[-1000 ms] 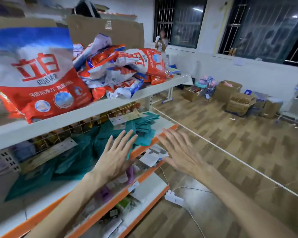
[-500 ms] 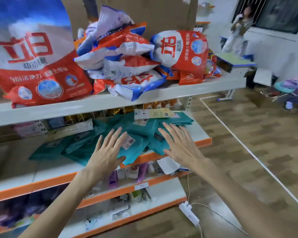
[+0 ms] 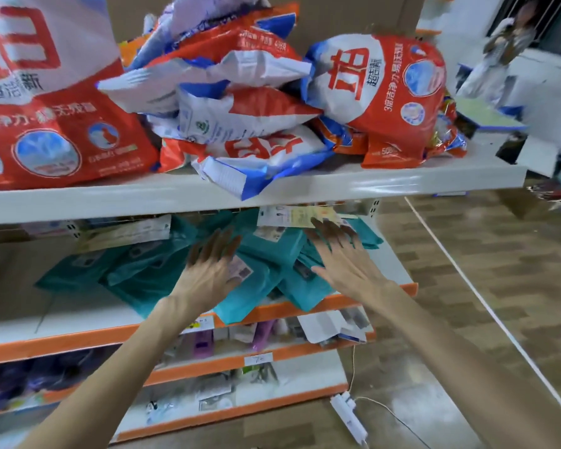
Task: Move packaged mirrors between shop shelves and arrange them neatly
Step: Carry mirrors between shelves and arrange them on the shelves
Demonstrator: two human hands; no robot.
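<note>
Several teal flat packages (image 3: 143,273) lie in a loose overlapping heap on the second shelf (image 3: 78,322), which has an orange front edge. My left hand (image 3: 208,270) reaches over the middle of the heap, fingers spread, palm down, holding nothing. My right hand (image 3: 344,257) is spread over the right end of the heap, its fingertips near a pale printed card (image 3: 292,217) at the shelf's back. Whether either palm touches a package I cannot tell. The heap's rear is hidden under the shelf above.
The white top shelf (image 3: 337,186) carries a pile of red, white and blue detergent bags (image 3: 379,92). Lower orange-edged shelves (image 3: 208,367) hold small packaged goods. A white power strip (image 3: 348,416) with its cable lies on the wood floor. A person (image 3: 506,43) stands at the far right.
My view has swung left and closer to the shelves. Both hands have moved forward, from in front of the shelf edge to over the teal packages.
</note>
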